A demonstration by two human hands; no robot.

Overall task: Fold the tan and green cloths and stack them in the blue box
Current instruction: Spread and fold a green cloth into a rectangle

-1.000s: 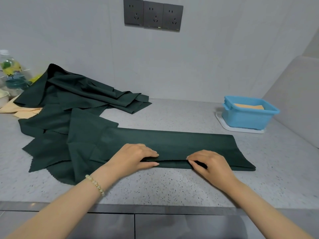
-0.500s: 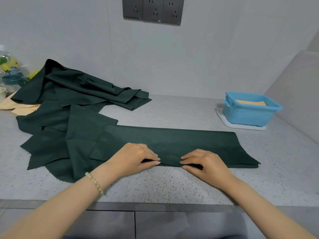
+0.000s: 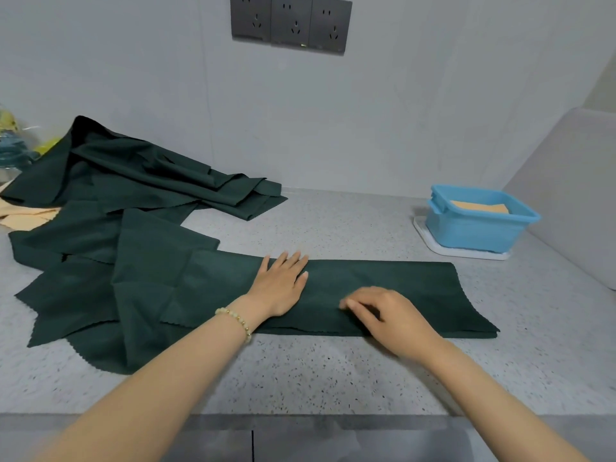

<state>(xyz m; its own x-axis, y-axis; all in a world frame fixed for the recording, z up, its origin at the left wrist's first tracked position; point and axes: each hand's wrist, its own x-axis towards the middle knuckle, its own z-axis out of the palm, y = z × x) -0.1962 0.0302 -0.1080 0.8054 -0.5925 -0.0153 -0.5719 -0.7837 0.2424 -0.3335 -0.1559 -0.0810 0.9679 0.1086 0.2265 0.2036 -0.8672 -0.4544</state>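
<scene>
left hand (image 3: 281,288) lies flat on green cloth (image 3: 400,278); right hand (image 3: 393,318) curled there, grip unclear; blue box (image 3: 473,231) holds tan cloth (image 3: 476,205).

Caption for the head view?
Left hand flat on folded dark green cloth, right hand curled on it; tan cloth in blue plastic box.

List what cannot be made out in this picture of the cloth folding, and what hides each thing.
Blue box contents, head view: its wall hides all below the top tan cloth.
Loose tan cloth, head view: covered by the green pile, cut by the left edge.
Right hand grip, head view: fingers blurred.
Bottle, head view: cut by the left edge, blurred.
</scene>
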